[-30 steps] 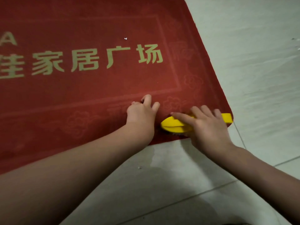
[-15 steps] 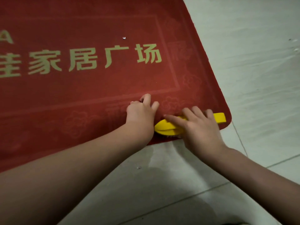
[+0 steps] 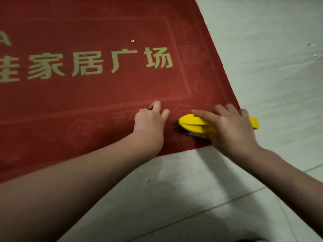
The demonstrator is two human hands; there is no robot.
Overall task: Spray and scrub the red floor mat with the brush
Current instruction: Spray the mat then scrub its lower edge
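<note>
Yellow brush (image 3: 195, 123) is now fully on the red floor mat (image 3: 87, 102), bristles down, by the mat's near-right corner. Handle end pokes past the mat's right edge over the floor (image 3: 174, 189). Vs 0.5 s ago it's slid right & a bit farther in from the near edge, prob. the return stroke of a scrub. R hand (image 3: 230, 131) grips the brush from above, index laid along the top. L hand (image 3: 150, 121), fingers curled w/ nothing in them, presses the mat just left of the brush, same spot as before. Scrubbing looks underway at this corner only; no spray bottle in view.
</note>
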